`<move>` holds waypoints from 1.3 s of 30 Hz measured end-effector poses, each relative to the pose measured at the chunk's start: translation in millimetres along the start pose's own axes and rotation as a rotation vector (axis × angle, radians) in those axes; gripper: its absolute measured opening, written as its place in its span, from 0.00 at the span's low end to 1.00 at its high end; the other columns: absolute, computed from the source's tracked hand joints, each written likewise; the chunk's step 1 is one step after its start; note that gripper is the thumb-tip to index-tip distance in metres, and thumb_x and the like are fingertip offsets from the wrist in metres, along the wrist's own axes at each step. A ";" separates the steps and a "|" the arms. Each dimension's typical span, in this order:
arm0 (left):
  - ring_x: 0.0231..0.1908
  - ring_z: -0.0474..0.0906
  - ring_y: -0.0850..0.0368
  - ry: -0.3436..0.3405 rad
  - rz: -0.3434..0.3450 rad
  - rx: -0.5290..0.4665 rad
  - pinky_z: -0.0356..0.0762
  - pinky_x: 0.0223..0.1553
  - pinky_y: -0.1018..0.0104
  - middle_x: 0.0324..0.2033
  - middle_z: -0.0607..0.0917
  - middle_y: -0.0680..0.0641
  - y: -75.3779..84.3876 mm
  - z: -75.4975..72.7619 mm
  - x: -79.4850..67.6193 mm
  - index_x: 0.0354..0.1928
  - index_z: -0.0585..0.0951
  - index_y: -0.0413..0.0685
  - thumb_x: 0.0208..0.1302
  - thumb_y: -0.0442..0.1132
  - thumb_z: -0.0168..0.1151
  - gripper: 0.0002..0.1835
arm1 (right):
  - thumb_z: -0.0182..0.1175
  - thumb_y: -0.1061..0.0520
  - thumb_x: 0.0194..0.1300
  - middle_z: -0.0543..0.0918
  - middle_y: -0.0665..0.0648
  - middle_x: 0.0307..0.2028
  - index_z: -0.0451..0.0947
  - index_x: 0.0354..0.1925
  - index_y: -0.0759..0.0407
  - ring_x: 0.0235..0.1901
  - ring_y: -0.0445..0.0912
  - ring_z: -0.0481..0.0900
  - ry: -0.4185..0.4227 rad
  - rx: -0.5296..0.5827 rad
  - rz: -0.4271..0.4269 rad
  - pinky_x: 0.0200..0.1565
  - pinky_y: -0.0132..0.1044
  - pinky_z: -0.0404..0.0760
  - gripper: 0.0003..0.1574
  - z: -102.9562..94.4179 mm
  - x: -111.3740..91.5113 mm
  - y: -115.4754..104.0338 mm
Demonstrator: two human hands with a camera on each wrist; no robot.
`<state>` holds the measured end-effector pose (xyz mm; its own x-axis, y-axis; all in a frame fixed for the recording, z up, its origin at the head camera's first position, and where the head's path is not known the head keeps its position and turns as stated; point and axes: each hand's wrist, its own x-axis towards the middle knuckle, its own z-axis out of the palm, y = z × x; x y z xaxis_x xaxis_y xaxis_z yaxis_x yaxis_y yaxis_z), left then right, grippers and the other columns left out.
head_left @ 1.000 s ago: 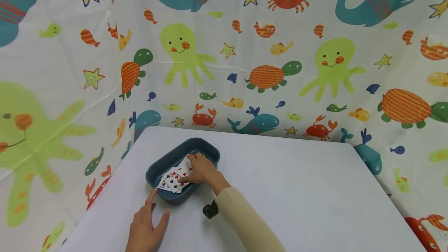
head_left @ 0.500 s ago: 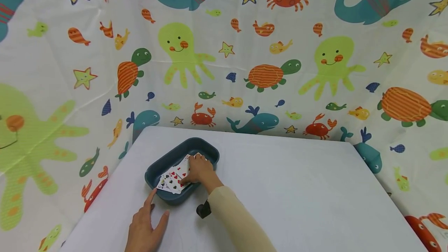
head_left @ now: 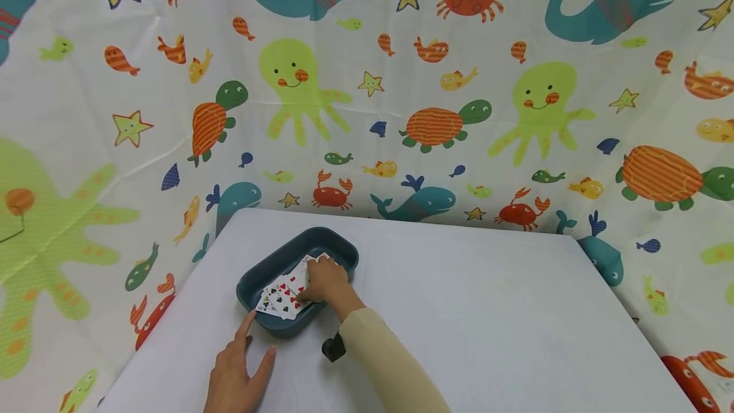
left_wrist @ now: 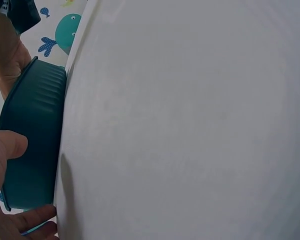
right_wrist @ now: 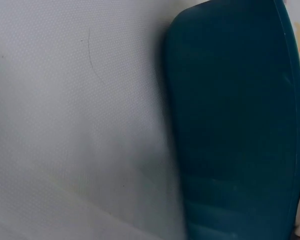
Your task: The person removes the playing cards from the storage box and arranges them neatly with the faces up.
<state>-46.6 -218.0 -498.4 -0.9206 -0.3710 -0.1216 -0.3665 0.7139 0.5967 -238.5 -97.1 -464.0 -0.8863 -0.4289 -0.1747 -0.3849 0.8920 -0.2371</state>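
Several playing cards [head_left: 283, 295], face up and overlapping, lie in a dark teal rectangular tray [head_left: 266, 268] on the white table. My right hand [head_left: 327, 282] reaches over the tray's near side and rests on the cards, thumb and fingers spread apart; some of the cards are hidden beneath it. At the tray's near left corner is my left hand [head_left: 235, 368], its index fingertip right at the rim and its thumb held apart. The left wrist view shows the left thumb [left_wrist: 15, 144] against the tray's outer wall [left_wrist: 37, 125]. In the right wrist view, the tray's wall [right_wrist: 230, 115] fills the right side.
The white tabletop [head_left: 459, 304] stretches away to the right of the tray. A curtain [head_left: 355, 81] printed with sea animals hangs behind and beside the table. A small black device [head_left: 334, 348] sits at the right wrist, under the beige sleeve [head_left: 390, 362].
My right forearm has shifted a little to the left, and the right fingers bend lower over the cards. The left hand and the tray stay nearly in place.
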 end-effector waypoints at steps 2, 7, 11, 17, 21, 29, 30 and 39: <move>0.64 0.67 0.23 0.000 0.003 0.000 0.58 0.62 0.22 0.67 0.72 0.27 -0.4 0.1 -0.6 0.82 0.47 0.59 0.69 0.56 0.63 0.48 | 0.75 0.33 0.54 0.78 0.54 0.64 0.73 0.69 0.50 0.62 0.50 0.75 0.000 -0.006 -0.005 0.64 0.47 0.74 0.50 0.0 -0.9 -0.1; 0.63 0.67 0.23 0.003 0.006 0.001 0.59 0.62 0.22 0.66 0.73 0.27 -0.1 0.3 -1.1 0.82 0.47 0.58 0.69 0.56 0.63 0.48 | 0.75 0.33 0.55 0.80 0.54 0.61 0.74 0.68 0.51 0.60 0.49 0.76 0.033 -0.010 -0.033 0.62 0.46 0.77 0.49 0.0 -2.7 1.4; 0.62 0.68 0.23 0.000 0.003 0.002 0.59 0.61 0.22 0.66 0.73 0.27 -0.1 0.6 -1.2 0.82 0.47 0.58 0.69 0.56 0.63 0.48 | 0.74 0.32 0.55 0.78 0.54 0.64 0.74 0.68 0.51 0.63 0.48 0.75 0.075 0.018 -0.069 0.63 0.45 0.77 0.49 1.6 -2.7 5.1; 0.62 0.68 0.23 -0.011 0.001 -0.001 0.59 0.61 0.21 0.66 0.73 0.27 -0.8 0.9 -2.1 0.82 0.47 0.58 0.69 0.56 0.63 0.48 | 0.73 0.33 0.57 0.75 0.54 0.67 0.74 0.69 0.50 0.66 0.50 0.72 0.116 0.107 -0.132 0.63 0.48 0.77 0.47 -0.9 -8.7 10.5; 0.62 0.68 0.24 -0.009 0.000 -0.004 0.58 0.61 0.21 0.66 0.73 0.27 -1.2 0.5 -3.4 0.82 0.47 0.59 0.69 0.56 0.62 0.48 | 0.73 0.36 0.59 0.74 0.54 0.68 0.73 0.69 0.50 0.67 0.50 0.70 0.132 0.195 -0.175 0.63 0.49 0.76 0.45 -5.4 -16.1 12.1; 0.62 0.67 0.23 -0.009 -0.004 -0.002 0.58 0.61 0.21 0.67 0.72 0.28 -0.8 1.6 -5.7 0.82 0.46 0.59 0.69 0.56 0.62 0.48 | 0.72 0.36 0.60 0.74 0.53 0.69 0.72 0.70 0.49 0.68 0.48 0.70 0.212 0.353 -0.242 0.67 0.46 0.72 0.45 -13.0 -36.2 18.1; 0.62 0.67 0.23 -0.008 -0.005 0.000 0.58 0.61 0.21 0.67 0.72 0.28 -0.7 1.8 -5.9 0.82 0.46 0.59 0.69 0.57 0.62 0.48 | 0.72 0.36 0.60 0.74 0.53 0.69 0.72 0.70 0.49 0.68 0.48 0.71 0.224 0.385 -0.250 0.67 0.46 0.72 0.45 -13.6 -38.9 19.6; 0.62 0.65 0.23 0.005 -0.015 -0.005 0.59 0.61 0.21 0.67 0.71 0.27 0.0 3.7 -10.0 0.82 0.45 0.60 0.69 0.56 0.62 0.49 | 0.73 0.40 0.60 0.75 0.52 0.68 0.73 0.70 0.52 0.67 0.47 0.72 0.300 0.643 -0.311 0.64 0.46 0.75 0.44 -11.7 -70.6 38.4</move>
<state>-37.9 -212.1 -500.1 -0.9142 -0.3850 -0.1267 -0.3799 0.7050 0.5988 -193.8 -31.0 -449.6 -0.8289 -0.5076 0.2352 -0.4837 0.4390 -0.7572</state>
